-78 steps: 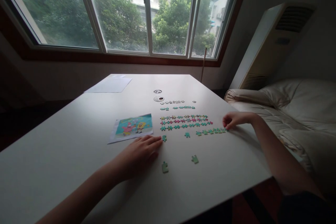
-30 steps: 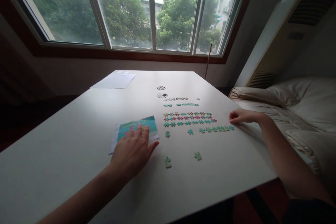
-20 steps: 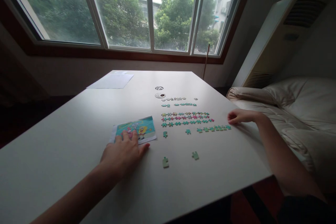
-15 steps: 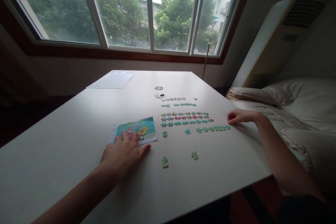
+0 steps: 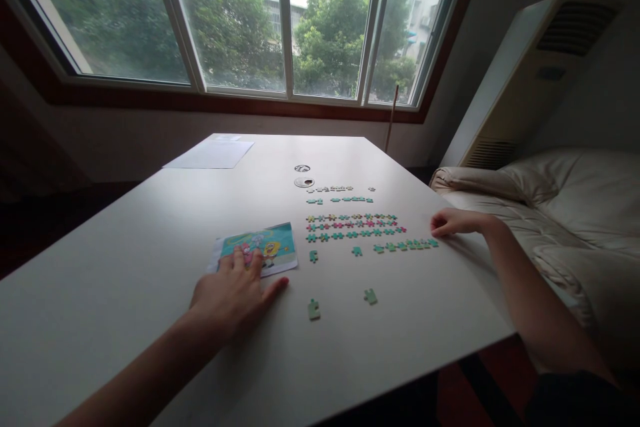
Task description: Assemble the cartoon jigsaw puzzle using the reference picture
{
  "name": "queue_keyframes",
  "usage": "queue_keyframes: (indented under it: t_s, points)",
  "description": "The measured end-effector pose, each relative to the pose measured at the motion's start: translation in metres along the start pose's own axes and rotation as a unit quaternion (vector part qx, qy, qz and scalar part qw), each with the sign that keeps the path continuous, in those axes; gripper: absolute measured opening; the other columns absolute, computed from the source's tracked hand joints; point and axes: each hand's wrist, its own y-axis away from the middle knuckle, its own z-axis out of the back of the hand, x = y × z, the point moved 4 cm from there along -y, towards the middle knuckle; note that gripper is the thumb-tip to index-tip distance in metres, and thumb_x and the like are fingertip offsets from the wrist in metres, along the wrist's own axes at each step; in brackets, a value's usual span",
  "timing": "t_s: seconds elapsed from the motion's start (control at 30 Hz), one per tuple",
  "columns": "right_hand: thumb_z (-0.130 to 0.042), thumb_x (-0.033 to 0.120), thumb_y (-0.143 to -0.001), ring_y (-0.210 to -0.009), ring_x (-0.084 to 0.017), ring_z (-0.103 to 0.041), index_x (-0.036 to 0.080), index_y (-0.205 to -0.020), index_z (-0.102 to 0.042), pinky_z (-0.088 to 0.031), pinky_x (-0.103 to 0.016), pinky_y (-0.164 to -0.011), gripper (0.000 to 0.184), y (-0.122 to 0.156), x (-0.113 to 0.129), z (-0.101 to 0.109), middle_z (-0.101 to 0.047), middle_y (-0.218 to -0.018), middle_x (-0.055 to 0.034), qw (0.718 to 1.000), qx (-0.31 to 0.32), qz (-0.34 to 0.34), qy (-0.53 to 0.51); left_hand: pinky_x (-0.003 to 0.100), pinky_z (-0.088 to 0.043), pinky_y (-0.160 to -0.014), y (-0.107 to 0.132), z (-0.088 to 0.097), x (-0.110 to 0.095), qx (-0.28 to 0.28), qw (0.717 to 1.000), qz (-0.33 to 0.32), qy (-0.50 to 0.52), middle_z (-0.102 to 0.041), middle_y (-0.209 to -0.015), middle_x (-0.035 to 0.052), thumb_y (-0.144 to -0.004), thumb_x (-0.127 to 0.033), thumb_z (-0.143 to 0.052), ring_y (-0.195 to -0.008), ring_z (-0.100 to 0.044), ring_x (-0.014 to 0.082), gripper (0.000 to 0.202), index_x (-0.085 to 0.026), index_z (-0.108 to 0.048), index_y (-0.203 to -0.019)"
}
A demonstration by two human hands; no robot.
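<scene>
Since a moment ago, the left hand [image 5: 227,293] has moved from a lone teal, knob-edged jigsaw piece [image 5: 313,256] onto a rectangular white-edged paper picture [image 5: 281,250] printed with cartoon figures on teal, while the right hand [image 5: 453,221] has stayed near the same spot. The left hand is spread palm down, its fingertips on the lower left part of the paper picture and its thumb stretched out to the right, just off the paper. The right hand is curled at the right end of a row of small teal-and-green jigsaw pieces [image 5: 402,247]; its fingertips are turned away and dim, so I cannot tell whether they pinch or touch the last one. Between the two hands, just beyond that row, lie three close rows of teal, pink and yellow jigsaw pieces [image 5: 339,226]. Nearer than the row, to the right of the left hand, two pale green jigsaw pieces [image 5: 313,310] [image 5: 371,297] lie apart on the smooth white tabletop [image 5: 125,267]. My reading is that the step in hand is looking over the paper picture against the sorted pieces. The next move seems to call for keeping the paper steady, then taking one thin, flat piece by its edge without nudging its neighbours.
</scene>
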Motion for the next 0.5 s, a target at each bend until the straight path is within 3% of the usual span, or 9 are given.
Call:
queue_keyframes:
  t_s: [0.2, 0.33, 0.43, 0.5]
  points:
    - [-0.057, 0.025, -0.068, -0.062, -0.013, -0.049, 0.011, -0.07, -0.061, -0.035, -0.025, -0.059, 0.014, -0.004, 0.015, 0.0, -0.06, -0.067, -0.0058, 0.998, -0.031, 0.034, 0.035, 0.051, -0.044, -0.074, 0.001, 0.001, 0.0, -0.004, 1.0, 0.008, -0.025, -0.033, -0.136, 0.026, -0.081, -0.063, -0.025, -0.118, -0.038, 0.0406, 0.076, -0.008, -0.038, -0.133]
    - [-0.059, 0.035, -0.069, -0.071, -0.016, -0.054, 0.014, -0.083, -0.061, -0.039, -0.025, -0.064, 0.025, -0.007, 0.045, -0.011, -0.063, -0.078, -0.0052, 0.995, -0.029, 0.083, 0.042, 0.049, -0.046, -0.068, 0.002, 0.008, -0.003, -0.075, 0.995, -0.015, -0.061, -0.035, -0.134, 0.0267, -0.081, -0.062, -0.03, -0.114, -0.041, 0.0422, 0.075, -0.007, -0.041, -0.131]
    - [-0.061, 0.041, -0.067, -0.077, -0.017, -0.055, 0.016, -0.089, -0.061, -0.041, -0.025, -0.068, 0.034, -0.005, 0.07, -0.025, -0.063, -0.084, -0.0051, 0.988, 0.01, 0.141, 0.063, 0.048, -0.046, -0.075, 0.003, 0.014, -0.013, -0.129, 0.987, -0.079, -0.055, -0.041, -0.132, 0.0225, -0.086, -0.054, -0.03, -0.114, -0.044, 0.0379, 0.064, -0.007, -0.046, -0.126]
    - [-0.063, 0.042, -0.066, -0.08, -0.018, -0.054, 0.016, -0.09, -0.061, -0.042, -0.026, -0.07, 0.035, -0.004, 0.082, -0.034, -0.062, -0.088, -0.0053, 0.981, 0.029, 0.168, 0.088, 0.046, -0.042, -0.086, 0.003, 0.014, -0.023, -0.131, 0.978, -0.157, -0.032, -0.044, -0.132, 0.0167, -0.088, -0.049, -0.031, -0.117, -0.042, 0.0333, 0.057, -0.01, -0.047, -0.126]
